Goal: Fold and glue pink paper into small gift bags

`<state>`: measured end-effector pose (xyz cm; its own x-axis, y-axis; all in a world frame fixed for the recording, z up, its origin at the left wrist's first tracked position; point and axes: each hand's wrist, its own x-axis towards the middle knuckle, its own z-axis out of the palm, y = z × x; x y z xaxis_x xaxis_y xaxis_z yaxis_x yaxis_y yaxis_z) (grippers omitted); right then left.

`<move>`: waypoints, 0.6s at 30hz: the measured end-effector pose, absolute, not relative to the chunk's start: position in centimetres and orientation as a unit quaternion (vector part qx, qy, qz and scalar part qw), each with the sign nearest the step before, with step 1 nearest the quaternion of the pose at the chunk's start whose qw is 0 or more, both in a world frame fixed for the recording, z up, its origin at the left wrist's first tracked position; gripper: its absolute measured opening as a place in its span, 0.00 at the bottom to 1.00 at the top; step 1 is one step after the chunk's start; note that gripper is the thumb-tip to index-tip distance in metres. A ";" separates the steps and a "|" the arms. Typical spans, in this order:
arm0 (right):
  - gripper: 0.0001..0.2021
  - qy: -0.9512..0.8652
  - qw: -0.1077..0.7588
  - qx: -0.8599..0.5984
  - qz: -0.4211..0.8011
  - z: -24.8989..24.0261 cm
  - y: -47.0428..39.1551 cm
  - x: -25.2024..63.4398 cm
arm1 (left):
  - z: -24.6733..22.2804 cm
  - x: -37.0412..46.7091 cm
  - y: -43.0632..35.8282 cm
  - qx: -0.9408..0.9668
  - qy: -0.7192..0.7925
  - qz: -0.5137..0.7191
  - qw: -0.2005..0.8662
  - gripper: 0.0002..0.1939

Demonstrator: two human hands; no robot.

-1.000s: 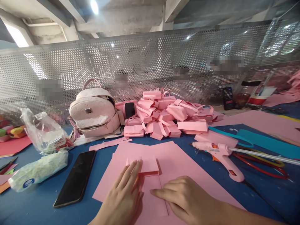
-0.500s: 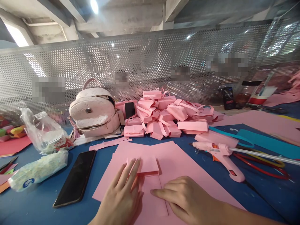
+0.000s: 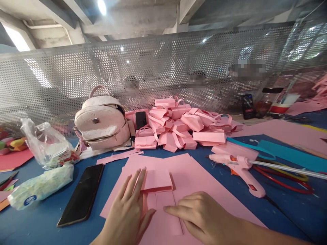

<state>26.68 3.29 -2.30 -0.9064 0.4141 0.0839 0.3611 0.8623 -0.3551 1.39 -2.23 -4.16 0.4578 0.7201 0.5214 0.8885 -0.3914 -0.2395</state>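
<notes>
the folded pink paper lay toward the near edge of the table. the left hand, half-spread, rested on its left, perhaps steadying it; the right hand touched it with the index finger, others curled.

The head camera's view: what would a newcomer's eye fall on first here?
Probably the jumbled heap of pink folded-paper pieces, some with strip loops, in front of the perforated metal partition. Just left of it sits a pale pink backpack, and a pink glue gun lies nearer, toward the right. In the foreground, the left hand and right hand rest on pink paper.
</notes>
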 end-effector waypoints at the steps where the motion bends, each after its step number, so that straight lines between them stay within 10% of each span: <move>1: 0.24 -0.962 0.078 -0.202 0.167 -2.3 3.3 26.7 | -4.1 1.3 -2.2 -0.816 -0.492 -0.168 0.253 0.22; 18: 0.24 -0.964 0.068 -0.199 0.160 -2.2 3.4 26.7 | -4.6 0.8 -1.7 -0.823 -0.491 -0.184 0.220 0.22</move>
<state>26.72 3.43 -2.23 -0.9114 0.4058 0.0678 0.3622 0.8696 -0.3357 0.81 -1.71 -4.56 0.4499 0.7269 0.5188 0.8888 -0.4212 -0.1806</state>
